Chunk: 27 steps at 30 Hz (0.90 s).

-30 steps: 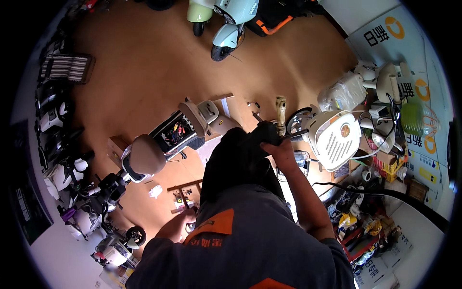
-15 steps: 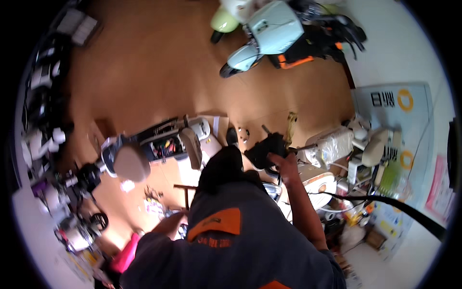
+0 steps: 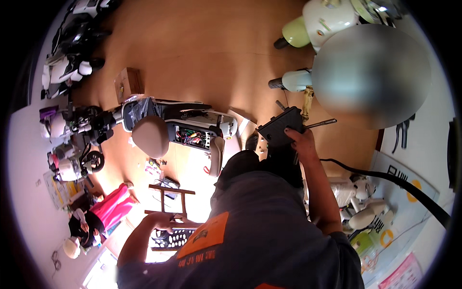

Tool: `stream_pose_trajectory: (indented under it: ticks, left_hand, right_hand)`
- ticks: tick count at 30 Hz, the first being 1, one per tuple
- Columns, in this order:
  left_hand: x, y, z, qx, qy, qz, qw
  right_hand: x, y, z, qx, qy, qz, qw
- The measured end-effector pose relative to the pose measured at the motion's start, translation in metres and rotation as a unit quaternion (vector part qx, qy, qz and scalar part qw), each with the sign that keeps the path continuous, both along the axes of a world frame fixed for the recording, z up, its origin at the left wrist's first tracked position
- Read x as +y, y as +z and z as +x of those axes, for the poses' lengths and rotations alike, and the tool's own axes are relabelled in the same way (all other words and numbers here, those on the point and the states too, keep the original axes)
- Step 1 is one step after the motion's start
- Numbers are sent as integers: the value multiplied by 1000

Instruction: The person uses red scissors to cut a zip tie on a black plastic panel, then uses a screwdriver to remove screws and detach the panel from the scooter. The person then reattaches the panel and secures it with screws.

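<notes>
My right hand (image 3: 302, 142) grips the near right corner of a flat black plastic box (image 3: 283, 125), the thumb lying on its top. A dark metal rod (image 3: 321, 124) sticks out to the right beside that hand, and I cannot tell whether the fingers hold it too. Down on the left, my left hand (image 3: 163, 221) is closed around the edge of a wooden stool (image 3: 185, 202) that is tipped with its legs pointing forward. The stool's dark seat has light openings. My left fingers are partly hidden.
An electric scooter (image 3: 224, 123) ahead on the left has its under-seat compartment (image 3: 192, 137) open, with coloured wires inside. A cardboard box (image 3: 128, 84) lies beyond it. Parked scooters line the left wall and far right. A person in pink trousers (image 3: 113, 202) is at left.
My view has swung to the right. My left hand now shows on the stool, which has come up into view. My right hand still holds the black box.
</notes>
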<state>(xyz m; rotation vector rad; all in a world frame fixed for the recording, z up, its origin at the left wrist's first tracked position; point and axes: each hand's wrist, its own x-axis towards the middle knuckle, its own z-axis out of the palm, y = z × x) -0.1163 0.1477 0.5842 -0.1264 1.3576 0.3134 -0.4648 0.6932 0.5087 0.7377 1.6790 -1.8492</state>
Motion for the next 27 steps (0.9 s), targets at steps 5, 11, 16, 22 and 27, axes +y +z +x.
stream_pose_trajectory:
  ticks: [5, 11, 16, 22, 27]
  left_hand:
    - [76, 161, -184, -28, -44, -72, 996]
    - [121, 233, -324, 88, -39, -133, 986]
    - [118, 229, -394, 291, 52, -116, 948]
    - [95, 181, -464, 366, 230, -134, 892]
    - [30, 105, -510, 495, 271, -53, 824]
  right_hand:
    - [-14, -9, -87, -59, 45, -33, 997]
    - [-2, -36, -176, -45, 217, -103, 970]
    - [-16, -14, -240, 6, 225, -69, 972]
    - [-69, 3, -313, 58, 171, -93, 979]
    - [-131, -12, -385, 32, 142, -61, 987]
